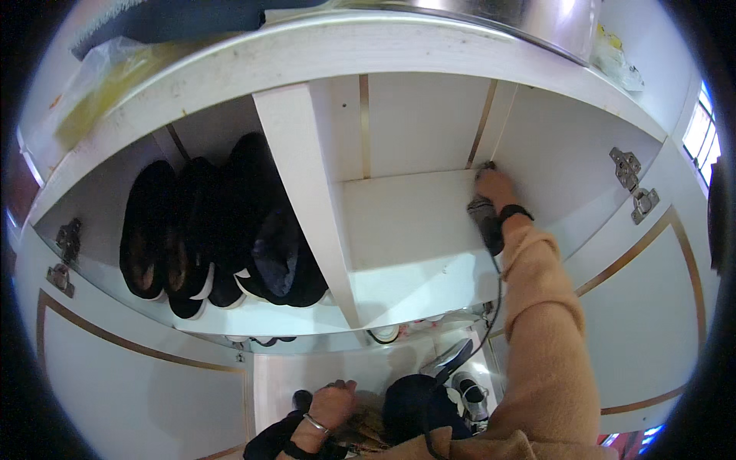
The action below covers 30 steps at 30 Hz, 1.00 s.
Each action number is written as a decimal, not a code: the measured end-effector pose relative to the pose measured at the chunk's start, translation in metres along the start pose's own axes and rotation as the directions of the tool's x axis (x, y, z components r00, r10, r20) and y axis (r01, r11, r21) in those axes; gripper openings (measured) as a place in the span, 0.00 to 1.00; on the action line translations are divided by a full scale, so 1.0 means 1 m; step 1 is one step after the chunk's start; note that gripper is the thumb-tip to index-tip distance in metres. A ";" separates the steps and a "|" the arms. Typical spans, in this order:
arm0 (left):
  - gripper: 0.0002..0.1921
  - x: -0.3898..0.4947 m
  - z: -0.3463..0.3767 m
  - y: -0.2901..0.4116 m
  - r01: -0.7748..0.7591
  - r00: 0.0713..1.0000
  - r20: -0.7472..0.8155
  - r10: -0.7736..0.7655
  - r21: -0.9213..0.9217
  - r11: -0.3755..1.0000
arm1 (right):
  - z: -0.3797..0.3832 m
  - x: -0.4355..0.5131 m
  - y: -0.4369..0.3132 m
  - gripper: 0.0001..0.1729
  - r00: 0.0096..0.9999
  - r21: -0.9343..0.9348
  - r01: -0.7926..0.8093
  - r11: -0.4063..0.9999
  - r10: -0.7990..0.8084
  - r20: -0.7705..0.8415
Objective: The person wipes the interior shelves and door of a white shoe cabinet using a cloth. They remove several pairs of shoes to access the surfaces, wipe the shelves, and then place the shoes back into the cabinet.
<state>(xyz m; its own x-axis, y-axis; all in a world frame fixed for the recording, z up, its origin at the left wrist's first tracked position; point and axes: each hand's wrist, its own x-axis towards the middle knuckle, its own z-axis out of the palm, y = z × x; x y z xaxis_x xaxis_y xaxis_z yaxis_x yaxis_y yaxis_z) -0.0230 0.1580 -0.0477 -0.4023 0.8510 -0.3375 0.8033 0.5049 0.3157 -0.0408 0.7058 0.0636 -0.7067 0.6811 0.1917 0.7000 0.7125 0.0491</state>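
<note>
My right hand [495, 187] reaches into the right compartment of a white shoe cabinet [402, 224], at its back right corner. It is closed on a small dark grey object [485, 221], perhaps a cloth or shoe; a dark cord runs down from near it. My left hand [333, 402], with a silver bangle at the wrist, is low in the view in front of the lower part of the cabinet; whether it holds anything cannot be told. Black shoes [146, 230] stand in the left compartment, with a fuzzy dark lining [276, 250] showing in one.
A white divider [305, 190] parts the compartments. Open doors [144, 391] with metal hinges [634, 184] flank them. On top are a metal container [489, 23] and a plastic bag [98, 98]. Below lie a dark round item [414, 408] and silvery shoes [472, 397].
</note>
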 end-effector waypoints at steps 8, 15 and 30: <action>0.17 0.001 -0.005 0.016 -0.098 0.995 -0.036 0.098 -0.009 0.995 | 0.016 0.003 -0.051 0.20 0.988 0.161 0.137 0.977 -0.146 0.043; 0.16 0.000 -0.010 0.005 -0.020 0.997 0.067 0.022 -0.025 0.999 | 0.018 0.026 0.008 0.25 0.991 -0.100 -0.086 0.991 0.095 0.091; 0.16 -0.008 -0.016 0.030 -0.138 0.989 -0.051 0.136 -0.035 0.990 | 0.002 -0.109 -0.045 0.18 0.820 -0.159 0.568 0.808 -0.571 0.027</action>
<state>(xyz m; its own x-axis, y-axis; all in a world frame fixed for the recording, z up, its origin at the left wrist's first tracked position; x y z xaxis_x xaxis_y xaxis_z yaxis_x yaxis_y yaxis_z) -0.0027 0.1682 -0.0213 -0.3109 0.9182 -0.2455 0.8354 0.3871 0.3901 0.0039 0.5999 0.0383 -0.9824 0.1561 0.1025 0.1804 0.9352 0.3046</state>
